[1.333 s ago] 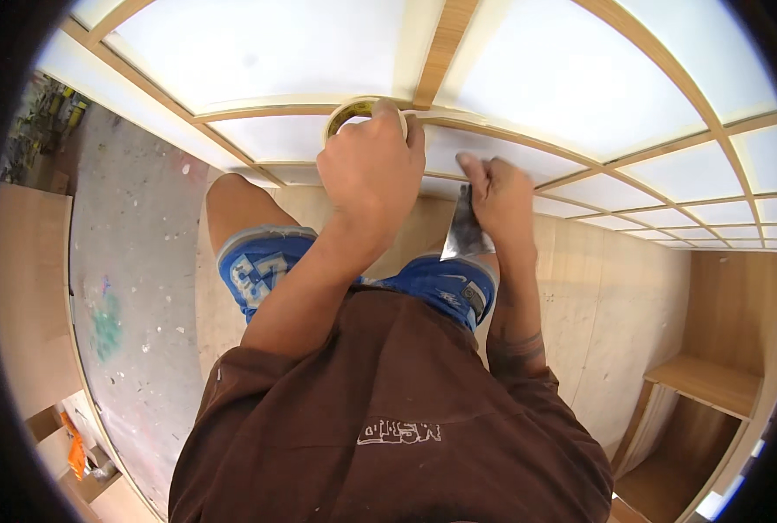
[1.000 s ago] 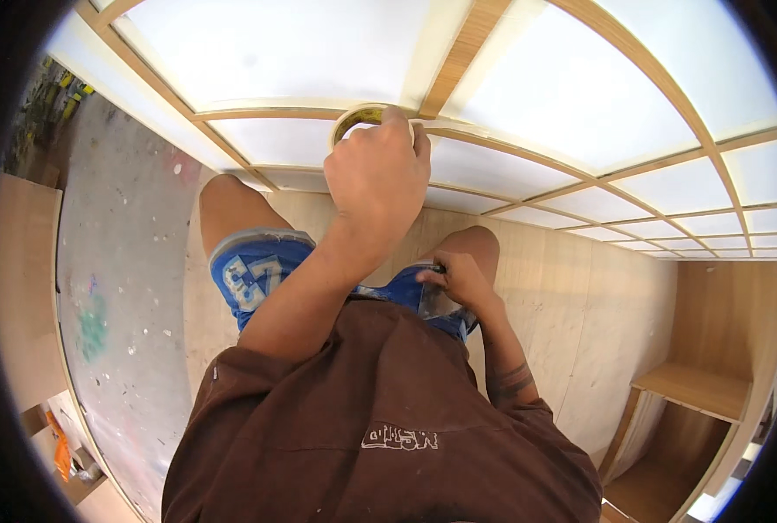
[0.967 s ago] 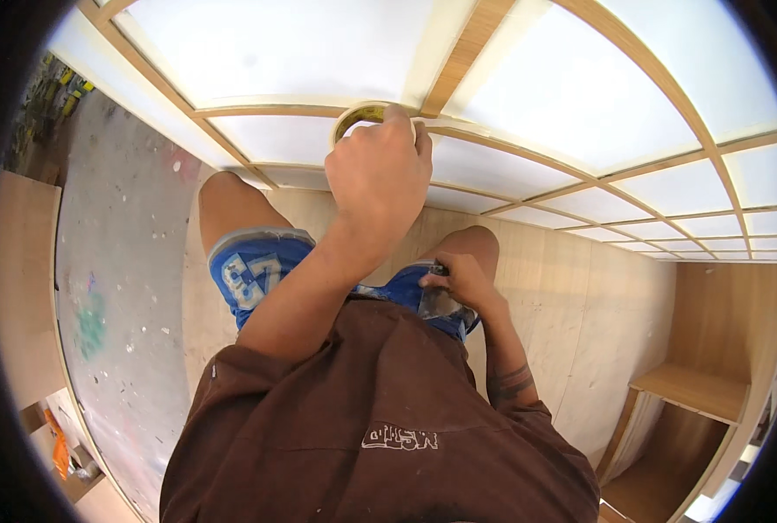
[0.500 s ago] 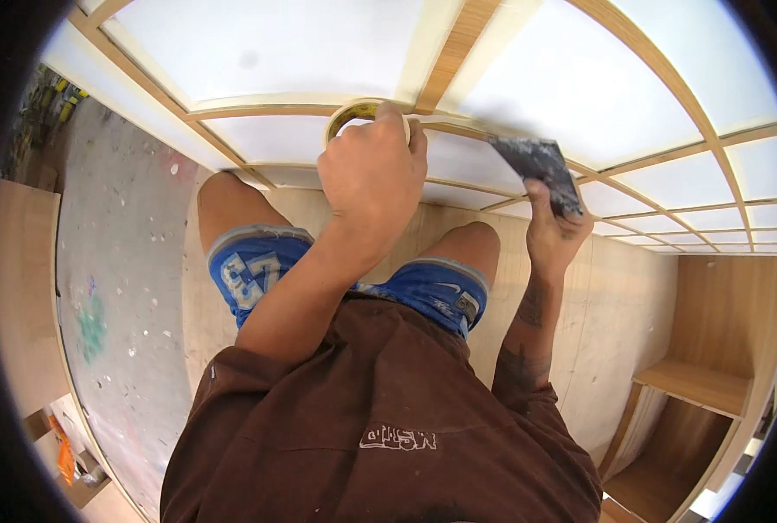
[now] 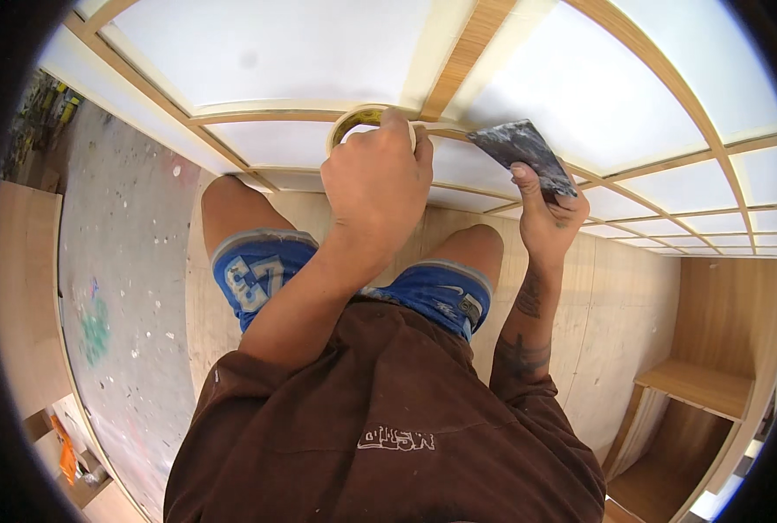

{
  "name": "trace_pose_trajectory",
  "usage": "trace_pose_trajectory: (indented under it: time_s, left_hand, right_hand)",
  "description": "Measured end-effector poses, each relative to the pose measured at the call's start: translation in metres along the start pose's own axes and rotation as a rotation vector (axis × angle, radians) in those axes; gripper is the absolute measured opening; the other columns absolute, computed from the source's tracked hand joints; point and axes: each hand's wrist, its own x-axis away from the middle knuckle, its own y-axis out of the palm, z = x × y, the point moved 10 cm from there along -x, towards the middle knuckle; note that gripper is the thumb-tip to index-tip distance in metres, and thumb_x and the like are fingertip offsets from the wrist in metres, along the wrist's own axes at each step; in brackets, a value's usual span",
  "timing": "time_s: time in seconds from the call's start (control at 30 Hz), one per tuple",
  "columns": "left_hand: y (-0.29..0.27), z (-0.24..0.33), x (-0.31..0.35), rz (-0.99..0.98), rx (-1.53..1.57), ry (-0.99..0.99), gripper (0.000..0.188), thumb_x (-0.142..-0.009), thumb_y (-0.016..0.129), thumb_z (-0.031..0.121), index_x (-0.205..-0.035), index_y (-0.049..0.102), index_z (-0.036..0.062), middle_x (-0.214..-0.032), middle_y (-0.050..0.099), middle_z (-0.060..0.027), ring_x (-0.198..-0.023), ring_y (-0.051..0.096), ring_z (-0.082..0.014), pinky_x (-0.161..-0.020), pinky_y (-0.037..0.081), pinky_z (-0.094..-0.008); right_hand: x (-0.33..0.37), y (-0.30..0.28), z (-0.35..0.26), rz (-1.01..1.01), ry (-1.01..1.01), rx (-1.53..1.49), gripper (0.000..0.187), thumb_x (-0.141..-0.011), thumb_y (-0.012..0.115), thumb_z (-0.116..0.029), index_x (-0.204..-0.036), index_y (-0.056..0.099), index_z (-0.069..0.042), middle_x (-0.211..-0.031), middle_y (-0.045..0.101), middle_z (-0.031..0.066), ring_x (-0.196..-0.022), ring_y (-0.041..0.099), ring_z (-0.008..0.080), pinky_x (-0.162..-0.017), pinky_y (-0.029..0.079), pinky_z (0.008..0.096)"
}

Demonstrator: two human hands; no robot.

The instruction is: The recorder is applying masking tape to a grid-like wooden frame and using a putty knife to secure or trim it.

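Observation:
My left hand (image 5: pixel 373 181) is closed round a roll of pale masking tape (image 5: pixel 332 139) with a yellow inner core. It holds the roll up against a wooden lattice (image 5: pixel 468 61) with white panels. A short pale strip seems to run from the roll along a crossbar towards my right hand (image 5: pixel 552 218). That hand grips a flat, dark, square-edged scraper (image 5: pixel 521 146) smeared with grey-white residue, thumb on its face. The scraper's left corner is at the crossbar, just right of the roll; whether it touches the strip I cannot tell.
My bare knees rest close to the lattice on a pale plywood board (image 5: pixel 580 322). To the left lies a paint-spotted grey floor (image 5: pixel 131 261) with a wooden panel (image 5: pixel 27 296) beyond it. An open wooden cabinet (image 5: pixel 693 383) stands at the right.
My right hand has moved the scraper slightly left and up, nearer the tape roll, and its face has turned. My left hand and the roll have shifted only slightly.

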Motion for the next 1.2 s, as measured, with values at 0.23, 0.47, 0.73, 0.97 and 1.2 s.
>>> trace_pose_trajectory:
  time_s: [0.23,0.47,0.73,0.97,1.2]
  left_hand:
    - [0.001,0.001,-0.001,-0.023,-0.013,-0.022,0.028,-0.095,0.073,0.031,-0.086,0.069,0.0044,-0.068,0.072,-0.0167,-0.064,0.074,-0.0357,-0.059,0.059,-0.0471]
    - [0.003,-0.006,0.003,-0.051,0.041,-0.072,0.031,-0.089,0.078,0.033,-0.081,0.069,0.0041,-0.069,0.069,-0.0215,-0.067,0.071,-0.0443,-0.065,0.058,-0.0531]
    - [0.006,-0.007,0.006,-0.118,0.084,-0.046,0.034,-0.089,0.078,0.033,-0.080,0.067,0.0018,-0.072,0.071,-0.0220,-0.070,0.072,-0.0444,-0.065,0.058,-0.0523]
    - [0.010,-0.004,0.005,-0.069,0.089,-0.016,0.032,-0.087,0.079,0.031,-0.078,0.068,0.0021,-0.072,0.070,-0.0214,-0.069,0.072,-0.0436,-0.065,0.057,-0.0516]
    - [0.009,-0.005,0.003,-0.074,0.093,-0.043,0.033,-0.087,0.079,0.032,-0.075,0.068,0.0032,-0.069,0.069,-0.0204,-0.066,0.071,-0.0431,-0.062,0.057,-0.0508]
  right_hand:
    - [-0.007,0.023,-0.010,-0.071,-0.103,0.107,0.020,-0.093,0.084,-0.007,-0.106,0.078,0.008,-0.098,0.077,0.0103,-0.086,0.068,0.0144,-0.081,0.053,0.0262]
    - [-0.014,0.006,0.004,0.034,-0.176,0.187,0.017,-0.092,0.083,-0.002,-0.106,0.078,0.007,-0.098,0.079,0.0125,-0.087,0.071,0.0156,-0.081,0.056,0.0282]
    - [0.019,-0.014,-0.031,0.137,-0.480,0.468,0.019,-0.091,0.080,0.005,-0.110,0.078,0.004,-0.099,0.078,0.0169,-0.085,0.074,0.0216,-0.081,0.059,0.0319]
    - [0.012,-0.010,-0.021,0.144,-0.190,0.300,0.020,-0.089,0.080,0.006,-0.109,0.079,0.004,-0.101,0.079,0.0150,-0.090,0.074,0.0221,-0.083,0.059,0.0322]
    - [-0.002,-0.003,-0.018,-0.006,-0.286,0.261,0.016,-0.091,0.079,0.003,-0.107,0.080,0.004,-0.102,0.080,0.0140,-0.093,0.074,0.0217,-0.085,0.058,0.0316]
